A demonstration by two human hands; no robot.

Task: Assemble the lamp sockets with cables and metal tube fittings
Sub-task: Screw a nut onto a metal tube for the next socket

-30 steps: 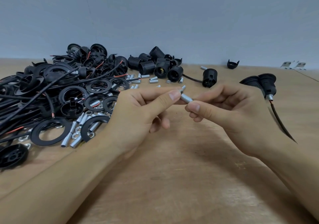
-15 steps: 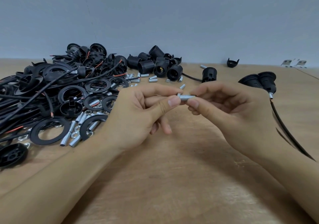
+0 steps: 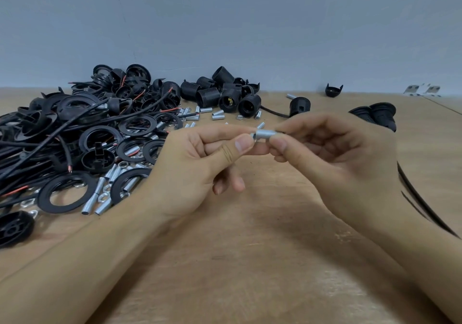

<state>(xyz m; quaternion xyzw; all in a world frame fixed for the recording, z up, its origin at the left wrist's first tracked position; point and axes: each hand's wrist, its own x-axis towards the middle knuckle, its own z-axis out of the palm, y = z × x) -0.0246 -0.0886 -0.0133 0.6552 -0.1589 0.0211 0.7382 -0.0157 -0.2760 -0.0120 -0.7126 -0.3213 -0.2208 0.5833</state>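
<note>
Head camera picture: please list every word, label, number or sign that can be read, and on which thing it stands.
None can be read.
Open black socket: a small yellowish mark inside, too blurred to read.
Small pale pieces at the far right of the table: no readable print.
Metal tube between the fingers: plain.

Centre of the table (image 3: 250, 286), both hands meet above the wood: the left hand (image 3: 190, 171) and the right hand (image 3: 332, 158) pinch the metal tube (image 3: 265, 134) between them, lying level. Off to the left sprawls the heap of cables and rings (image 3: 75, 133), with loose tubes (image 3: 100, 198) along its near edge. Behind the hands sits the cluster of sockets (image 3: 222, 96), just before the wall (image 3: 250, 23). To the right, partly behind the right hand, an assembled socket (image 3: 380, 113) lies, its cable (image 3: 425, 206) trailing nearer.
</note>
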